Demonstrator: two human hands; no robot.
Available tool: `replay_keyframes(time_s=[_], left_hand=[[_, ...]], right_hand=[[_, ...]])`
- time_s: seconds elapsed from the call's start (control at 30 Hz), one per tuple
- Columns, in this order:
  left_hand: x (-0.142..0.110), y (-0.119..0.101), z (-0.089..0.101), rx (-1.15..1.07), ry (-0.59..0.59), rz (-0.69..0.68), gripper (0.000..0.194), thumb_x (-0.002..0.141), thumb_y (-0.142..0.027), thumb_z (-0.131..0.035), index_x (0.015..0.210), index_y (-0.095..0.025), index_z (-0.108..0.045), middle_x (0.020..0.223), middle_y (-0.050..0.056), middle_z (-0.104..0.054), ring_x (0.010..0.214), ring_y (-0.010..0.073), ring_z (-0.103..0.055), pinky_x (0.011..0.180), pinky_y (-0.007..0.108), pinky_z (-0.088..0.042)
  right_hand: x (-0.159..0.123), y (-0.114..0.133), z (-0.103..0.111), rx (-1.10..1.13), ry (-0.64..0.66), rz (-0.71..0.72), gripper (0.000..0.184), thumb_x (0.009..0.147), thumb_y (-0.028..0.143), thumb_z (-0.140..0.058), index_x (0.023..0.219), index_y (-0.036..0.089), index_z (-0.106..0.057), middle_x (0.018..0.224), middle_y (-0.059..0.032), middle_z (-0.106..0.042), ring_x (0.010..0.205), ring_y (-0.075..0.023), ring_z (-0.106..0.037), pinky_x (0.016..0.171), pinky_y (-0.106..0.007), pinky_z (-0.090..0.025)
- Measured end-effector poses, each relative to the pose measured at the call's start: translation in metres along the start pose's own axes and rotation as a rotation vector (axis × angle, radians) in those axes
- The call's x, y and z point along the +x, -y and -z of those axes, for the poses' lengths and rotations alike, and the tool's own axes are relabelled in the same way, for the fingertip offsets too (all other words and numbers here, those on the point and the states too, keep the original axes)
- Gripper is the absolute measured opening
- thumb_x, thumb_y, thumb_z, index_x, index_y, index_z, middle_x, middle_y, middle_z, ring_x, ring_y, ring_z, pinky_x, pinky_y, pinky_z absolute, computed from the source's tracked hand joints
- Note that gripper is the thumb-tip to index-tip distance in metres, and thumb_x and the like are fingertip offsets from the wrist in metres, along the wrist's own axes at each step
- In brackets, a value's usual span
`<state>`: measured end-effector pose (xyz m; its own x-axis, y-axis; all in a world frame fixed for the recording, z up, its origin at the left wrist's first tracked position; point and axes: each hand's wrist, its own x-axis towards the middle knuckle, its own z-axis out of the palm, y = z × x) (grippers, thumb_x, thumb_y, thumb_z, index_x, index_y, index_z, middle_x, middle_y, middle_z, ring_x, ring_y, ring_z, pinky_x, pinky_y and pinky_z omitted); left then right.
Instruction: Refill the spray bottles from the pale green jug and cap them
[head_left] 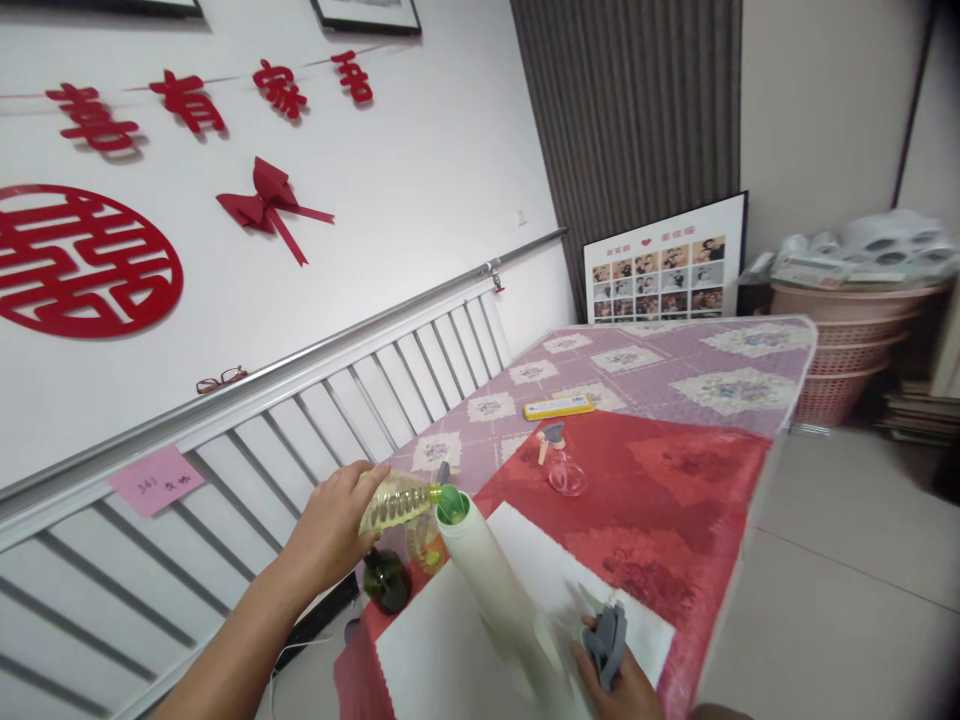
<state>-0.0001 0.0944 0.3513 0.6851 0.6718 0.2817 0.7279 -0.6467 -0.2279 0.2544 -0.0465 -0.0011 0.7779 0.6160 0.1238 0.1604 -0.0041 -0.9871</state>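
Note:
My left hand [334, 525] grips a ribbed clear bottle [397, 503] of yellowish liquid. That bottle is tipped sideways, its neck at the open mouth of a tall pale green bottle [495, 585]. The green bottle stands over a white sheet [442, 650]. At lower right, my right hand [619, 680] is closed around a grey spray-trigger head [606, 640]; whether it also touches the green bottle I cannot tell. A dark green bottle [387, 582] and a clear bottle with something orange [426, 548] stand below my left hand.
On the red cloth [675, 540] is a small clear spray bottle [564, 472] with a grey head. A yellow-edged box [559, 406] lies behind it on the patterned tablecloth [630, 357]. A white railing-like radiator [300, 440] runs along the left wall. Stacked pink baskets [844, 345] stand at right.

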Motion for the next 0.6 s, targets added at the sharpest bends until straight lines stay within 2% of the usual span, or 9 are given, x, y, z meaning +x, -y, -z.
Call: replay_keyframes(time_s=[0.13, 0.27, 0.6], left_hand=[[0.0004, -0.0009, 0.0006, 0.007, 0.003, 0.004, 0.072, 0.074, -0.018, -0.064, 0.142, -0.026, -0.039, 0.139, 0.012, -0.049, 0.123, 0.0314, -0.050, 0.099, 0.049, -0.044], [0.0003, -0.0010, 0.0005, 0.017, -0.007, 0.005, 0.072, 0.074, -0.017, -0.063, 0.142, -0.026, -0.040, 0.139, 0.012, -0.049, 0.123, 0.0319, -0.050, 0.100, 0.048, -0.044], [0.0013, -0.0027, 0.0035, 0.017, 0.003, 0.001, 0.073, 0.074, -0.015, -0.064, 0.141, -0.026, -0.040, 0.140, 0.012, -0.049, 0.124, 0.0321, -0.049, 0.101, 0.048, -0.044]], right_hand=[[0.0005, 0.0004, 0.0010, 0.002, 0.042, -0.058, 0.054, 0.059, 0.060, -0.068, 0.095, 0.019, -0.071, 0.103, -0.0125, -0.078, 0.101, -0.0334, -0.071, 0.092, -0.039, -0.056], [0.0007, -0.0003, 0.0008, 0.028, 0.031, -0.053, 0.052, 0.058, 0.061, -0.070, 0.092, 0.022, -0.071, 0.100, -0.0097, -0.079, 0.098, -0.0316, -0.073, 0.089, -0.036, -0.057], [0.0007, -0.0036, 0.0014, -0.002, 0.070, -0.044, 0.052, 0.062, 0.058, -0.068, 0.098, 0.020, -0.068, 0.103, -0.0113, -0.078, 0.099, -0.0319, -0.072, 0.093, -0.038, -0.055]])
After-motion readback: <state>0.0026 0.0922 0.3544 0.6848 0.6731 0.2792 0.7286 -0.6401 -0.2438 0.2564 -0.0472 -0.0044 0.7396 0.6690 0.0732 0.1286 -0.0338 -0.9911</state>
